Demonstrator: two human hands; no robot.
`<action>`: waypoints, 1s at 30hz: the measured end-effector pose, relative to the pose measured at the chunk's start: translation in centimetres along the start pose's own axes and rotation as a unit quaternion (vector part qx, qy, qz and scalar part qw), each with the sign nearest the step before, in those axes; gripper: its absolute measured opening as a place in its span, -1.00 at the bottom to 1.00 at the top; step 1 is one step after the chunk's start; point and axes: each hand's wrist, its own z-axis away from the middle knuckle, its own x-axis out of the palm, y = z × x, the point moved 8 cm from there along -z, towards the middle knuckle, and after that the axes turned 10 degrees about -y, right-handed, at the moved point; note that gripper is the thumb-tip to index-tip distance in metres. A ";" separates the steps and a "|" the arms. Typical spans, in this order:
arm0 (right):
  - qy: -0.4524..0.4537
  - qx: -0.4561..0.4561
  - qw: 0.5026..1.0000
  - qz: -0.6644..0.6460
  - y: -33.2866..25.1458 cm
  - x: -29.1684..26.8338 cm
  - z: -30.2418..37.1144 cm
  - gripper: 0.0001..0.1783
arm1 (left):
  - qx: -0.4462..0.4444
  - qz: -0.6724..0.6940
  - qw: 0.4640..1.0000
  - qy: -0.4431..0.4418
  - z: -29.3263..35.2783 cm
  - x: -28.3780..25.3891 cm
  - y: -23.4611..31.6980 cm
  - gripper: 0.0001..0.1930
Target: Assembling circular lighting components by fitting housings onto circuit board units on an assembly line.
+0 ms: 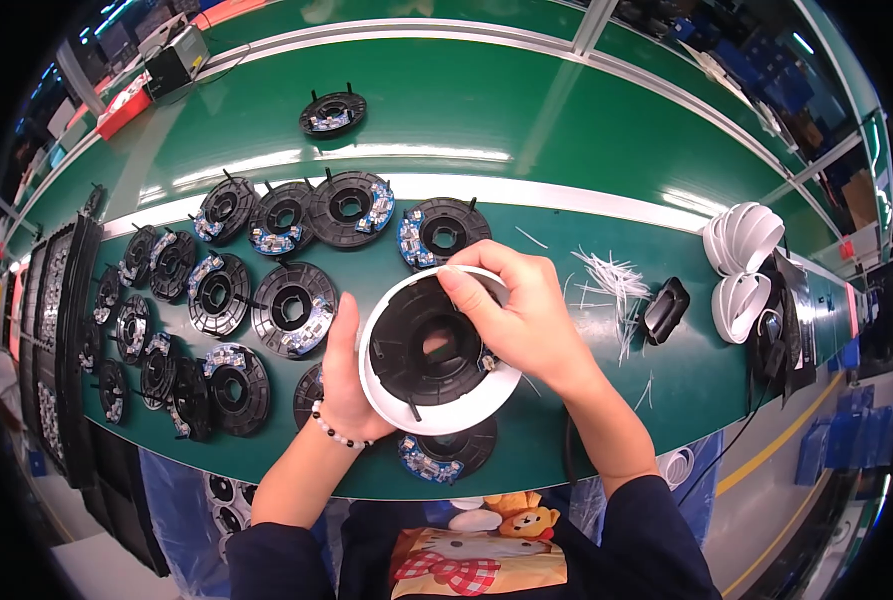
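Note:
Between my hands is a round white housing (471, 412), tilted so that its inside faces up. A black plastic disc (394, 365) with a central hole sits inside it. My left hand (344, 385) supports the housing from its left side, thumb raised along the wall and the other fingers hidden beneath. My right hand (526, 315) grips the upper right rim, its thumb reaching inside against the black disc. Partly covered by the housing, another black disc with a blue circuit board (431, 465) lies near the table's front edge.
Several black discs with circuit boards (286, 310) cover the table's left half. One more disc (332, 115) lies farther back. To the right are loose white strips (614, 280), a black oval cup (666, 310) and stacked white rings (741, 240). Black racks (61, 310) stand at the left edge.

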 end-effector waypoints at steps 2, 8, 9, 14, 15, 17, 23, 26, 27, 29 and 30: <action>0.019 -0.023 0.998 0.047 -0.4 -0.2 0.1 -0.65 | 0.001 0.000 1.000 0.003 0.0 -0.1 0.2 -0.27; -0.047 -0.104 0.949 0.293 -4.6 0.9 1.4 0.06 | 0.022 0.035 0.999 0.022 0.0 -0.4 0.8 -0.33; -0.083 -0.108 0.945 0.297 -5.1 1.5 1.6 0.11 | 0.027 0.022 0.998 0.050 0.0 -0.4 0.9 -0.34; -0.152 -0.093 0.939 0.293 -4.8 3.7 2.3 0.17 | 0.029 0.102 0.993 -0.052 -0.1 0.1 0.7 -0.34; -0.141 -0.096 0.943 0.285 -4.8 3.6 2.3 0.15 | 0.043 0.062 0.997 -0.028 0.0 -0.1 0.9 -0.34; -0.137 -0.109 0.943 0.282 -4.9 3.6 2.2 0.13 | 0.061 0.020 0.998 -0.004 0.1 -0.5 1.3 -0.34; -0.120 -0.155 0.944 0.265 -5.6 4.2 2.2 0.14 | 0.071 0.036 0.996 -0.031 0.3 -0.2 1.8 -0.33; -0.097 -0.158 0.948 0.260 -5.5 4.1 2.0 0.18 | 0.062 0.019 0.998 0.023 0.2 -0.8 1.7 -0.33; -0.082 -0.158 0.950 0.257 -5.4 3.9 2.0 0.20 | 0.062 0.007 0.997 0.054 0.3 -1.0 1.7 -0.33; -0.073 -0.142 0.952 0.263 -4.8 4.0 1.8 0.22 | 0.066 -0.015 0.994 0.081 0.2 -1.5 1.8 -0.34; -0.063 -0.124 0.953 0.268 -4.5 3.8 1.7 0.24 | 0.068 -0.015 0.994 0.081 0.2 -1.5 1.7 -0.34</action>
